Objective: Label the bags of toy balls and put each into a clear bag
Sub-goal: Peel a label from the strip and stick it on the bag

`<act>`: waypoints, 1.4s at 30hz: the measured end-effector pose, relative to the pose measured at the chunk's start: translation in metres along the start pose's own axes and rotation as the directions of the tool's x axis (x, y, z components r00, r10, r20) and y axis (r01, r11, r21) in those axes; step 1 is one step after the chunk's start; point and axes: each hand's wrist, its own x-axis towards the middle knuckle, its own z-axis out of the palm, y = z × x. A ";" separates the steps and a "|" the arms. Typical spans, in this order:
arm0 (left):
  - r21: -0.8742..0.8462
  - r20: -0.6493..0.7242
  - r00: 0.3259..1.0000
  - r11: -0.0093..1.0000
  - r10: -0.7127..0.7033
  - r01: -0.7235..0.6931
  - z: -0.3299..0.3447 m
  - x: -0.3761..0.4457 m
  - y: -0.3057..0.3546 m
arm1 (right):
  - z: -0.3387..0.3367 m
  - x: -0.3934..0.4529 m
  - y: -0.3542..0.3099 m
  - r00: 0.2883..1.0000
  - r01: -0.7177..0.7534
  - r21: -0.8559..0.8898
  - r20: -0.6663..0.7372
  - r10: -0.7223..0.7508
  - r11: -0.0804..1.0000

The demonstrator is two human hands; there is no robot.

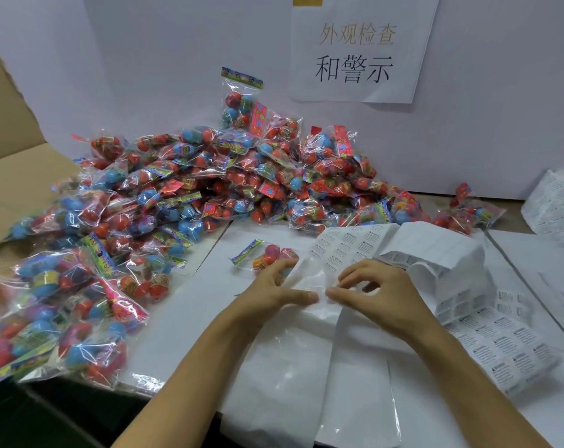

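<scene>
Head view: a person's two bare hands meet over a stack of clear bags [306, 367] lying flat on a white table [177, 318]. The left hand [274, 291] rests palm-down at the top edge of the stack, its thumb stretched toward the right hand and its fingers [285, 268] loosely curved, the tips touching a single bag of toy balls [267, 257] that lies on the table just beyond the knuckles. The right hand [368, 286] sits just beside the left, thumb tip nearly touching the left thumb, its fingers [348, 276] curled and pinching at the thin film or paper edge between the two hands; exactly which sheet is gripped cannot be told.

A long strip of warning labels [348, 244] runs from under the right hand up toward the far side, with more label sheets [506, 347] folded and spread to the right of the right forearm. A further bundle of labels [555, 205] sits at the far right edge.

Behind and to the left, a large pile of bagged toy balls [183, 189], red and blue under crinkled film, spills from the back wall across a flattened cardboard sheet [19, 176] to the near left corner. A paper sign [358, 56] with printed Chinese characters is fixed to the white wall above the pile.
</scene>
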 end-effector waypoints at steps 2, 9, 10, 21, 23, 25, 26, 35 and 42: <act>0.019 -0.006 1.000 1.000 0.014 -0.013 0.001 0.000 0.000 | 0.000 0.000 0.001 0.999 0.002 0.001 0.035 -0.002 1.000; 0.055 0.017 0.997 0.996 0.075 -0.076 0.005 0.001 -0.004 | 0.005 -0.002 0.002 0.995 0.000 0.053 0.103 -0.005 0.999; 0.063 0.001 0.996 0.994 0.087 -0.087 0.006 0.001 -0.004 | 0.006 -0.002 0.002 0.996 0.004 0.064 0.092 -0.010 0.998; 0.077 -0.070 0.998 0.997 -0.005 0.011 0.002 0.002 -0.001 | 0.008 -0.005 -0.005 0.997 0.018 0.084 0.078 -0.025 0.996; 0.086 -0.052 0.998 0.995 -0.043 0.048 0.000 0.003 0.001 | 0.007 -0.005 -0.003 0.999 0.016 0.065 0.039 -0.018 0.998; 0.088 -0.039 0.998 0.995 -0.042 0.046 0.000 0.004 0.000 | 0.007 -0.004 -0.002 1.000 0.018 0.022 0.018 -0.018 1.000; 0.090 -0.036 0.999 0.995 -0.035 0.038 0.001 0.003 0.000 | 0.007 -0.004 -0.002 1.000 0.015 0.005 0.010 -0.015 1.000; 0.151 0.040 0.995 0.984 0.090 -0.096 0.003 0.002 -0.003 | 0.011 -0.006 0.000 0.998 0.027 0.032 0.059 -0.029 0.999; 0.131 0.007 0.995 0.987 0.098 -0.098 0.005 0.003 -0.004 | 0.008 -0.007 -0.004 0.999 0.002 0.030 0.049 -0.004 1.000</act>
